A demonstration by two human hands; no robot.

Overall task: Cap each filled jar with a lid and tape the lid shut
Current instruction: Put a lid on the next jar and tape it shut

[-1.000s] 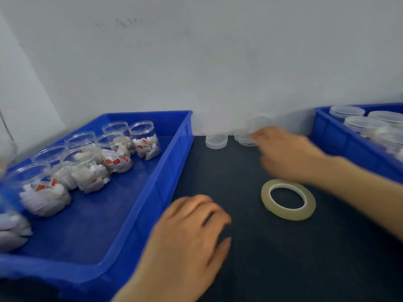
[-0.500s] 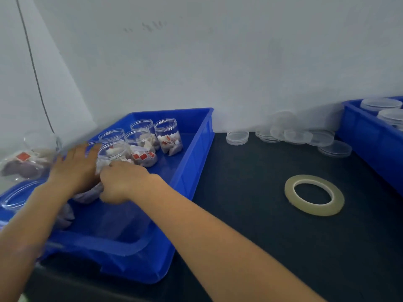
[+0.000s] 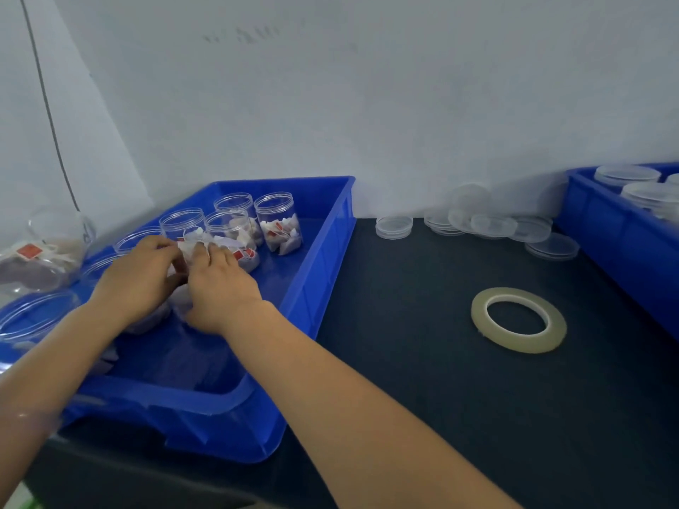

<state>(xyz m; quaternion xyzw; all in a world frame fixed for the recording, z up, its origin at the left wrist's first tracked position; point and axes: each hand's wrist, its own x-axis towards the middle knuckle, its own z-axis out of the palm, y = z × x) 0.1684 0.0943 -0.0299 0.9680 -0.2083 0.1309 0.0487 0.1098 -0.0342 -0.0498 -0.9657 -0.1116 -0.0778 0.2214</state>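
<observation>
Both my hands are inside the left blue tray (image 3: 323, 251), closed from either side around one clear filled jar (image 3: 194, 241) of white tea bags with red tags. My left hand (image 3: 139, 277) covers its left side and my right hand (image 3: 216, 284) its right side, so most of the jar is hidden. Several more open filled jars (image 3: 278, 224) stand behind it in the tray. Loose clear lids (image 3: 394, 226) lie by the wall, some in a small pile (image 3: 485, 225). A roll of clear tape (image 3: 521, 343) lies flat on the dark table.
A second blue bin (image 3: 617, 247) at the right edge holds capped jars (image 3: 626, 174). Another filled jar (image 3: 47, 251) lies outside the tray at the far left. A thin cable (image 3: 47, 104) runs down the wall. The dark mat (image 3: 422, 361) stretches between tray and bin.
My right hand left the lids by the wall and crossed into the left tray. My left hand moved from the tray's front edge onto the same jar. The view swung left.
</observation>
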